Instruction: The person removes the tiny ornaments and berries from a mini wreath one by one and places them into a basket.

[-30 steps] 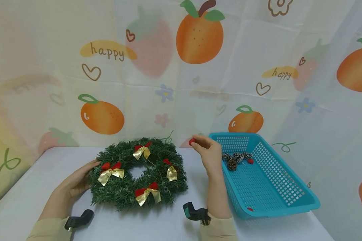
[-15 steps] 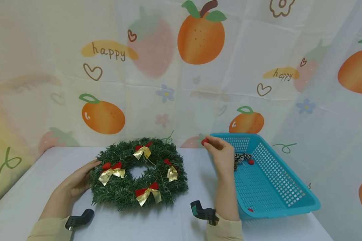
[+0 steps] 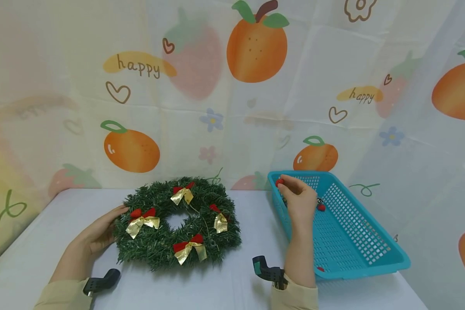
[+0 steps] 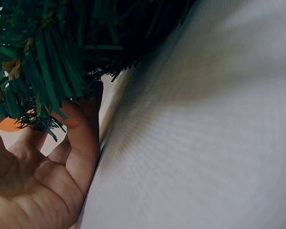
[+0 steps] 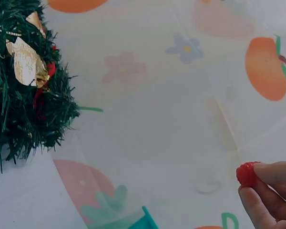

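A green Christmas wreath (image 3: pixel 151 249) with red and gold bows (image 3: pixel 143 223) lies on the table. My left hand (image 3: pixel 97 232) grips its left edge, and the left wrist view shows fingers (image 4: pixel 81 148) reaching into the greenery, their tips hidden. Between thumb and fingertips my right hand (image 3: pixel 300 200) pinches a bumpy red artificial berry (image 5: pixel 248 175). In the head view this hand is over the left rim of a blue plastic basket (image 3: pixel 342 241), with the berry (image 3: pixel 279 182) near the rim's back corner. Another red berry (image 3: pixel 321 207) lies inside the basket.
A small red piece (image 3: pixel 320 269) shows at the basket's near end. The pine cones (image 3: pixel 320 200) in it are mostly hidden behind my right hand. A white cloth covers the table (image 3: pixel 224 288), and a fruit-printed curtain (image 3: pixel 201 146) hangs right behind it.
My right hand has moved right with the berry, from between the wreath and the basket to over the basket's left rim, covering the pine cones. My left hand and the wreath have stayed put.
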{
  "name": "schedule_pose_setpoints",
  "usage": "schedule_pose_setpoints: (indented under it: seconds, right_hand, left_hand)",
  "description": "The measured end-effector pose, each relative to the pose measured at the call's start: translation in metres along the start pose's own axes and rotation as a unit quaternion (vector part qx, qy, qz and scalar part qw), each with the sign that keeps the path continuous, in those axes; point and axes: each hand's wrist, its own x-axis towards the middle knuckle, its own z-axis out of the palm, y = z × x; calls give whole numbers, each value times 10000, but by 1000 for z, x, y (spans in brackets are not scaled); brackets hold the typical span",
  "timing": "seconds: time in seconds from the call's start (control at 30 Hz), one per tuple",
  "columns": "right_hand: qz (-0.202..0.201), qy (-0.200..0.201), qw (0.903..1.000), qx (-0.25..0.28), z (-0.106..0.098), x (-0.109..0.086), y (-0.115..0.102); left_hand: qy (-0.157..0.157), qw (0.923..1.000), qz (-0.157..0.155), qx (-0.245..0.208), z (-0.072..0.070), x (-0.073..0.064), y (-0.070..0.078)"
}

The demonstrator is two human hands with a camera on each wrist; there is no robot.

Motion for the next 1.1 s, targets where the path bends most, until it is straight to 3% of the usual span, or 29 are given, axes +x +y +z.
schedule_pose_setpoints:
  seconds: [0.47,1.1]
  right_hand:
    - [281,486,9984,-33,-21,2,5]
    - [891,786,9927,-230,-44,3,8]
  left_hand:
    - [45,9999,-23,123,0,0,1]
    - [114,9997,-34,215,-1,2,0]
